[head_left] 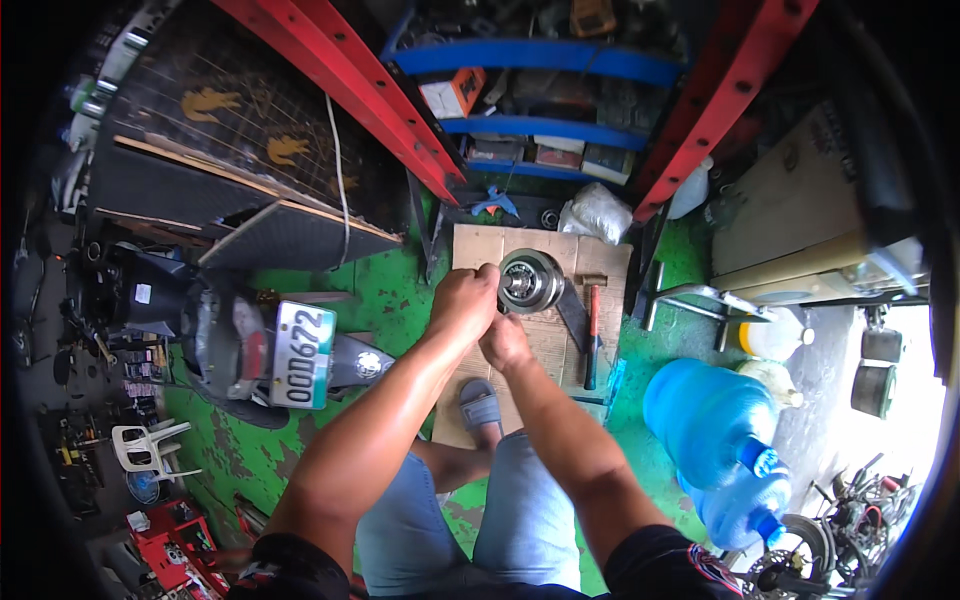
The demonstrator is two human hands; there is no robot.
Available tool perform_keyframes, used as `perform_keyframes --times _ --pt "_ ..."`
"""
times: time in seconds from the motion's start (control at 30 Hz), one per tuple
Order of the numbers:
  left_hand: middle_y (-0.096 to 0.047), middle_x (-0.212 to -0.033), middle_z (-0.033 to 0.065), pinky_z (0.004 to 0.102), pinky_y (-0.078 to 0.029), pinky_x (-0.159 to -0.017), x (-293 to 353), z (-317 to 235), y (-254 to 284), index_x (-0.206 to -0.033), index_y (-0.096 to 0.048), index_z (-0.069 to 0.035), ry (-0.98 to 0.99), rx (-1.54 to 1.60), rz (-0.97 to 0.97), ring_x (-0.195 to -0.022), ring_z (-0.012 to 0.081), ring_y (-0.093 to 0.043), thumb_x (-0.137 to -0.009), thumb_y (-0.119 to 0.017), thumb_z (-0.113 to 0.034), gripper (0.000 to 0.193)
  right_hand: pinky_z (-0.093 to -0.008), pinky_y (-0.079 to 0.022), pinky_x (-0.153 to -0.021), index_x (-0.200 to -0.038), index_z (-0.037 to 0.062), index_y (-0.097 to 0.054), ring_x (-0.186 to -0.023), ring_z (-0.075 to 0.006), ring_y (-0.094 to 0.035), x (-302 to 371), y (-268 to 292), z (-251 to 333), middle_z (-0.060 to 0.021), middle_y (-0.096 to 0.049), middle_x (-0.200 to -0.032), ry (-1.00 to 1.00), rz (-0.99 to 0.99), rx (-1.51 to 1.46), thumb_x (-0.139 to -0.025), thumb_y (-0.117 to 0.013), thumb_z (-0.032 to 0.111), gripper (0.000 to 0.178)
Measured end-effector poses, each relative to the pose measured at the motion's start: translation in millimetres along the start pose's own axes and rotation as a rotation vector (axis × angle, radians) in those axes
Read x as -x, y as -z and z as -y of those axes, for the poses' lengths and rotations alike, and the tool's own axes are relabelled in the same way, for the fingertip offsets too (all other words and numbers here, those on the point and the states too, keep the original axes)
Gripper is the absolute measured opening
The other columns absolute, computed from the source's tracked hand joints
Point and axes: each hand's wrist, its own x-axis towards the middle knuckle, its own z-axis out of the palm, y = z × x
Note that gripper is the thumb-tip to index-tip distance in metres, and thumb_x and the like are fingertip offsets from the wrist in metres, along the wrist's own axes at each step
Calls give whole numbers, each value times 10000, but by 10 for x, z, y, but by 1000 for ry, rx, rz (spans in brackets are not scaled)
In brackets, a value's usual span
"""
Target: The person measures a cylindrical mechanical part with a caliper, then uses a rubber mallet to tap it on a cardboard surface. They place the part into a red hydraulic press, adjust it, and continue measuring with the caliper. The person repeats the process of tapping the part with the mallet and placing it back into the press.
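Note:
A round metal engine part (541,281) with a bearing at its middle, much like a crankshaft, is in front of me over a flat cardboard sheet (480,247). My left hand (465,302) is closed at its left side, fingers curled by the bearing. Just below, my right hand (506,345) is closed too, against the part's lower left edge. The fingertips of both are partly hidden. From under the part a dark flat bar (574,318) slants down to the right. Beside it lies a hammer (593,335) with a red and black handle.
Red uprights (725,95) and a blue shelf rack (560,57) stand ahead. To the left is a motorcycle rear (235,340) below a dark wooden panel (240,130). Blue water jugs (705,410) lie at right, near a metal stand (690,298). A sandalled foot (480,405) rests on the cardboard.

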Motion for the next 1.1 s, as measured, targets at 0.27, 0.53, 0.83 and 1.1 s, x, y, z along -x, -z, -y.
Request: perform_keyframes --times 0.27,0.53,0.83,1.1 --pt "-645 -808 298 566 -482 -693 806 -2338 2002 -834 -629 14 -182 -341 111 -780 495 -640 -1036 -483 -278 384 -373 -512 -993 -1472 -16 -474 -1189 -235 -651 2140 -2026 913 -139 -650 -1333 495 -504 368 -1084 -579 277 498" --pt "-596 -671 235 528 -455 -633 1376 -3690 3851 -748 -595 -14 -12 -40 283 -651 441 -590 -1035 -507 -324 432 -396 -513 -829 -934 57 -558 -802 -243 -620 2648 -4072 2400 -115 -629 -810 573 -130 71 -1078 -563 424 395" --pt "-365 -578 -50 268 -247 -428 1279 -4513 5105 -720 -447 -142 311 831 292 -467 75 -334 -1022 -572 -347 386 -317 -322 -478 -707 151 -389 -461 -108 -297 3149 -6424 3506 31 -319 -569 616 157 298 -1087 -515 497 529" --pt "-573 -824 11 263 -433 -603 825 -4718 5579 -1058 -611 -73 -136 677 -23 -647 106 -528 -1074 -460 -574 523 -295 -265 -464 -650 122 -353 -475 -104 -292 2618 -7566 4225 10 -322 -559 1307 315 633 -1108 -484 465 587"
